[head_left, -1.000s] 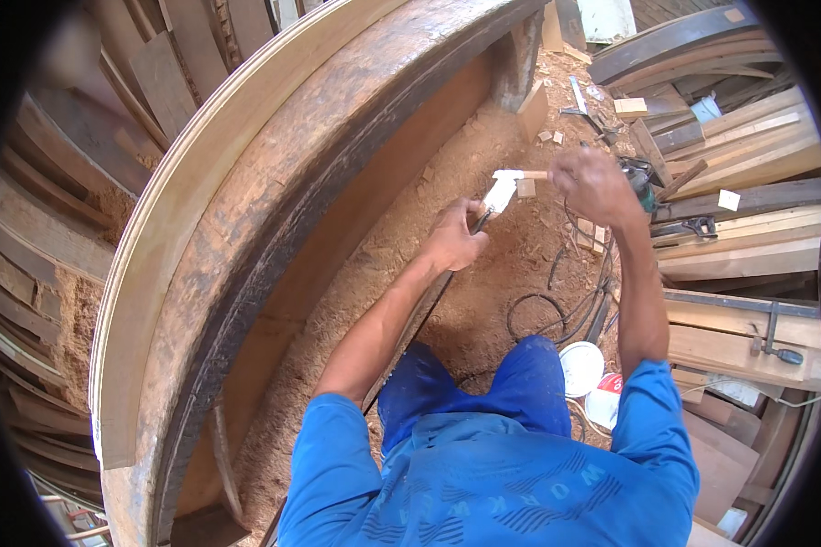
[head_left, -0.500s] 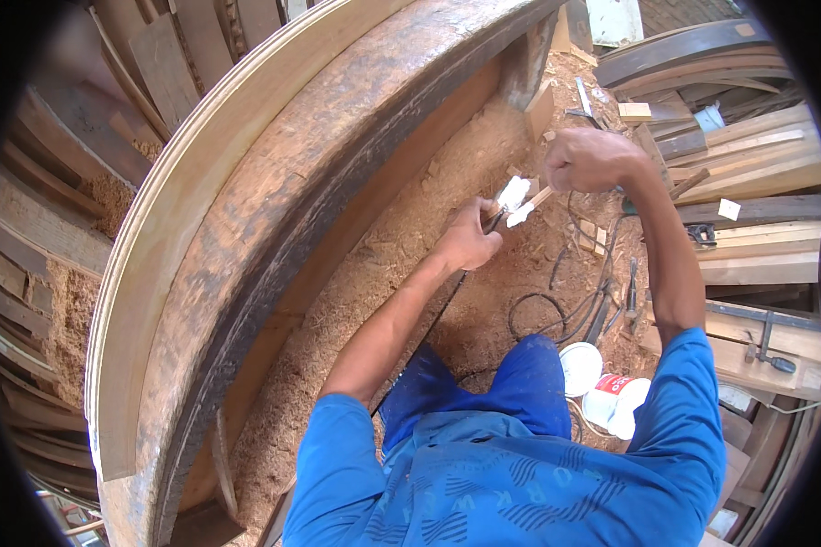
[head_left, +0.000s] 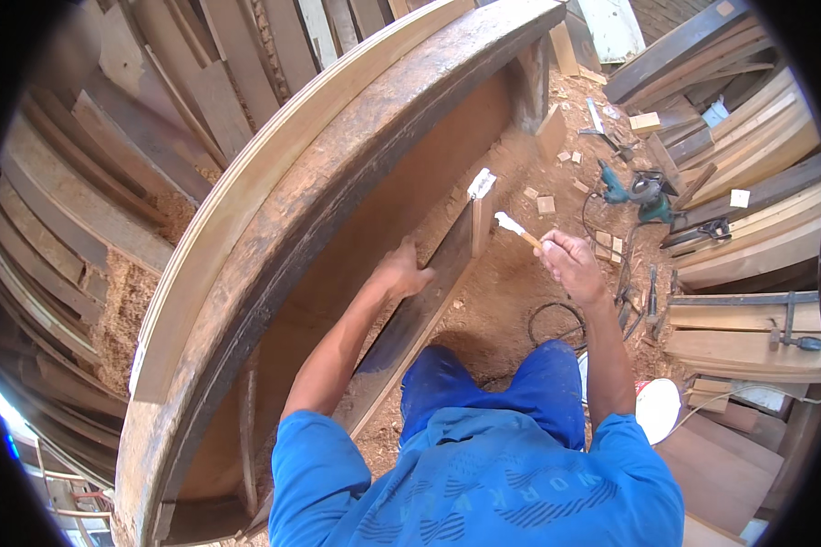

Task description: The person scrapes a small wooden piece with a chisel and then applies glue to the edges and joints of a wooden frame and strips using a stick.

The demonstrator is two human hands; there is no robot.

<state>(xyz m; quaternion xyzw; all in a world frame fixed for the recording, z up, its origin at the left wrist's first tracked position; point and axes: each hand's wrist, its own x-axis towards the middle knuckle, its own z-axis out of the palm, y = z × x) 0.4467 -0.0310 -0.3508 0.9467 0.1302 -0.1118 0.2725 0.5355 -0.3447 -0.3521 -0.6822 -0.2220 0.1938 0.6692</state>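
My right hand (head_left: 575, 266) is closed around a thin wooden stick (head_left: 530, 239). Thick white paste (head_left: 509, 222) covers the stick's far tip. Left of it, a long wooden board (head_left: 417, 321) with a dark face and a pale edge slants away from beside my left thigh. White paste (head_left: 482, 184) also coats the board's far end, and the stick's tip is apart from it. My left hand (head_left: 403, 272) is beside the board's left edge, fingers apart and nothing held. Whether it touches the board I cannot tell.
A large curved wooden beam (head_left: 274, 214) arcs along the left. To the right lie a green power tool (head_left: 643, 196), a cable (head_left: 556, 310), a clamp (head_left: 794, 342) and stacked planks (head_left: 748, 255). A white tub (head_left: 657, 410) stands by my right knee. Sawdust covers the floor.
My left hand has drawn back from the paste-coated end, and the board now shows at length. My right hand has come lower and nearer, with the stick. The view has shifted, showing the power tool.
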